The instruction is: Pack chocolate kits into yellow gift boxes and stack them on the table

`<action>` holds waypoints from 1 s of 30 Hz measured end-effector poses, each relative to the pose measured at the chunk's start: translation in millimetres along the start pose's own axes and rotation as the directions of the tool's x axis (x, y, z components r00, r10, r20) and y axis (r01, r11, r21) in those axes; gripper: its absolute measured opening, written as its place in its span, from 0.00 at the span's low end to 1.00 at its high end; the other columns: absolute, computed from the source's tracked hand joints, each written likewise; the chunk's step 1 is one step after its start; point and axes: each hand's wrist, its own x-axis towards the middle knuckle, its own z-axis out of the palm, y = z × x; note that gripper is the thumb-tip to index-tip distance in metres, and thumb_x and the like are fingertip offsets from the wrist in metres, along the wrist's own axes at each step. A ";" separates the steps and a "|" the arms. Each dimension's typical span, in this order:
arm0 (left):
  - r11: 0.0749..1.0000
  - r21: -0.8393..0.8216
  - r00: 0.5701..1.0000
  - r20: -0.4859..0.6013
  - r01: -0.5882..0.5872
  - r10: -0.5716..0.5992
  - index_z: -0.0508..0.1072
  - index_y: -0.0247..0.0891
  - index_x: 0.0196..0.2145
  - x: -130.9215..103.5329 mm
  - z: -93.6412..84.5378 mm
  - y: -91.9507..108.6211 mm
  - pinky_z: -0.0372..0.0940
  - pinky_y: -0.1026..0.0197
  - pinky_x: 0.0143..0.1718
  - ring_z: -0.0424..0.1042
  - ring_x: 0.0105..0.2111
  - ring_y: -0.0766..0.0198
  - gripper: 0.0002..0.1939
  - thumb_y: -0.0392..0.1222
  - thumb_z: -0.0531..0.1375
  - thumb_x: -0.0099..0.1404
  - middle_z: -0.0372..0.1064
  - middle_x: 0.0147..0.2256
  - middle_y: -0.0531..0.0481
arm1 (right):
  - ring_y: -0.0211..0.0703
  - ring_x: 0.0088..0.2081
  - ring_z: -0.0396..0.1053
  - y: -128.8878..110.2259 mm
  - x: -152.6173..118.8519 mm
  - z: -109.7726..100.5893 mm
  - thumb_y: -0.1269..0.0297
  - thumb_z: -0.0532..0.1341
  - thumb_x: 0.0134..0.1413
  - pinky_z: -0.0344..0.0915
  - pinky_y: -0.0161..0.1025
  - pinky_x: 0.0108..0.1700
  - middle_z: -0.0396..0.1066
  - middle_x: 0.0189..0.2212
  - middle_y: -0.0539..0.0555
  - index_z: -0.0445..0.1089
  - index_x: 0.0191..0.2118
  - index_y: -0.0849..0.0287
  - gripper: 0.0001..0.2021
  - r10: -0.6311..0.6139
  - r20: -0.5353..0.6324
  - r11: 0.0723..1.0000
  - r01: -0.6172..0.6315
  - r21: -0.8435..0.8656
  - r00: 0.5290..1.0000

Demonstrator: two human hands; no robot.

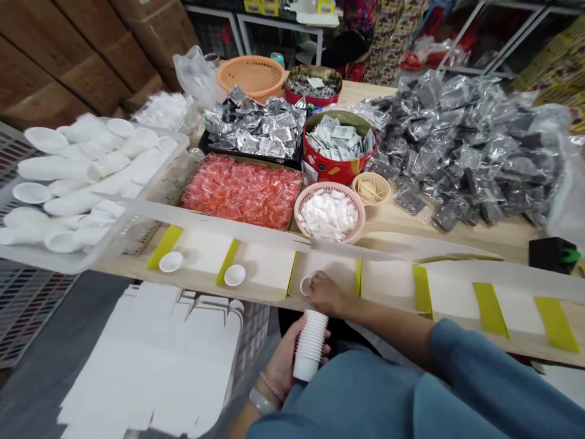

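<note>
Well, L hand (284, 355) grips a tilted cup stack (309, 346), which cd slip if fingers slacken, & R hand (328, 294) pinches a cup (304, 286).

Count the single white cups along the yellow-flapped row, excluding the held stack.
3: the left cup beside the leftmost yellow flap, the middle cup beside the second flap, and the right cup, touched by the right hand, which could hide another.
</note>
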 end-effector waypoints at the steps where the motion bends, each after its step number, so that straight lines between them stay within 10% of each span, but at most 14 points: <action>1: 0.999 -0.005 0.999 -0.012 -0.046 0.046 0.68 0.30 0.35 0.3 1.5 -0.4 0.62 0.64 0.21 0.68 0.22 0.65 0.19 0.51 0.51 0.58 0.70 0.27 0.45 | 0.42 0.34 0.60 1.0 -4.1 -9.7 0.63 0.48 0.55 0.52 0.42 0.42 0.67 0.28 0.59 0.67 0.32 0.64 0.13 0.010 -0.032 0.998 -0.008 0.064 0.999; 5: 0.990 0.098 0.994 -0.008 -0.104 0.105 0.68 0.29 0.35 7.5 15.1 -4.5 0.63 0.62 0.23 0.68 0.22 0.63 0.17 0.47 0.52 0.57 0.70 0.27 0.44 | 0.38 0.33 0.60 -2.6 -52.7 -50.7 0.59 0.46 0.56 0.56 0.36 0.38 0.64 0.27 0.54 0.65 0.28 0.62 0.16 0.245 -0.147 0.801 -0.115 0.587 0.958; 11: 0.917 0.399 0.987 0.155 -0.013 -0.053 0.68 0.29 0.32 41.1 59.0 -22.5 0.61 0.65 0.23 0.67 0.19 0.65 0.14 0.46 0.56 0.54 0.68 0.21 0.47 | 0.34 0.23 0.57 -7.3 -144.6 -53.7 0.45 0.51 0.46 0.56 0.33 0.27 0.58 0.19 0.48 0.60 0.22 0.62 0.21 0.382 0.158 0.074 -0.201 0.977 0.911; 13: 0.902 0.428 0.983 0.133 0.061 -0.130 0.67 0.30 0.32 50.5 66.7 -30.5 0.60 0.64 0.21 0.68 0.19 0.63 0.15 0.47 0.54 0.55 0.69 0.22 0.45 | 0.36 0.24 0.58 7.1 -163.5 -43.5 0.47 0.50 0.48 0.56 0.35 0.29 0.60 0.19 0.49 0.62 0.23 0.62 0.21 0.616 0.103 0.109 -0.214 0.971 0.781; 16: 0.930 0.343 0.989 0.022 0.130 -0.146 0.67 0.30 0.34 56.6 68.2 -40.9 0.61 0.63 0.20 0.68 0.19 0.63 0.19 0.52 0.51 0.57 0.69 0.23 0.45 | 0.41 0.31 0.60 35.0 -172.8 -19.2 0.55 0.48 0.53 0.55 0.40 0.37 0.65 0.24 0.54 0.65 0.23 0.61 0.18 0.833 -0.210 0.475 -0.467 0.746 0.512; 18: 0.954 0.274 0.992 -0.016 0.124 -0.124 0.67 0.30 0.34 55.4 67.7 -45.1 0.63 0.62 0.22 0.68 0.21 0.64 0.21 0.54 0.51 0.57 0.69 0.25 0.45 | 0.45 0.36 0.60 49.4 -166.2 0.9 0.60 0.50 0.53 0.52 0.45 0.43 0.67 0.28 0.57 0.67 0.25 0.61 0.14 0.714 -0.314 0.696 -0.585 0.417 0.626; 20: 0.964 0.246 0.995 -0.008 0.098 -0.099 0.68 0.29 0.34 52.0 69.7 -46.1 0.64 0.62 0.24 0.69 0.22 0.64 0.22 0.55 0.51 0.57 0.69 0.27 0.44 | 0.47 0.38 0.59 57.3 -155.8 16.8 0.63 0.51 0.52 0.50 0.47 0.45 0.68 0.29 0.59 0.68 0.29 0.61 0.11 0.534 -0.244 0.845 -0.501 0.185 0.810; 22: 0.967 0.247 0.998 0.017 0.059 -0.065 0.68 0.29 0.35 48.8 74.6 -44.2 0.64 0.61 0.24 0.69 0.23 0.63 0.22 0.54 0.51 0.57 0.69 0.28 0.43 | 0.47 0.38 0.60 59.1 -149.5 20.6 0.63 0.51 0.53 0.49 0.47 0.47 0.68 0.30 0.59 0.68 0.33 0.63 0.11 0.417 -0.178 0.908 -0.400 0.123 0.891; 27: 0.931 0.363 0.998 0.040 0.028 -0.045 0.68 0.29 0.34 50.5 95.2 -36.8 0.64 0.62 0.22 0.68 0.22 0.64 0.19 0.51 0.52 0.58 0.69 0.26 0.44 | 0.44 0.38 0.60 44.0 -167.5 -26.5 0.60 0.50 0.53 0.53 0.44 0.45 0.66 0.32 0.59 0.66 0.35 0.65 0.14 0.517 -0.268 0.802 -0.351 0.483 0.813; 30: 0.857 0.514 0.996 0.051 0.032 -0.068 0.69 0.30 0.31 58.0 112.2 -39.6 0.62 0.65 0.19 0.67 0.19 0.65 0.15 0.48 0.54 0.57 0.67 0.20 0.47 | 0.38 0.32 0.61 26.6 -187.1 -52.8 0.52 0.51 0.50 0.58 0.37 0.37 0.64 0.28 0.54 0.65 0.30 0.62 0.17 0.532 -0.147 0.453 -0.134 0.882 0.834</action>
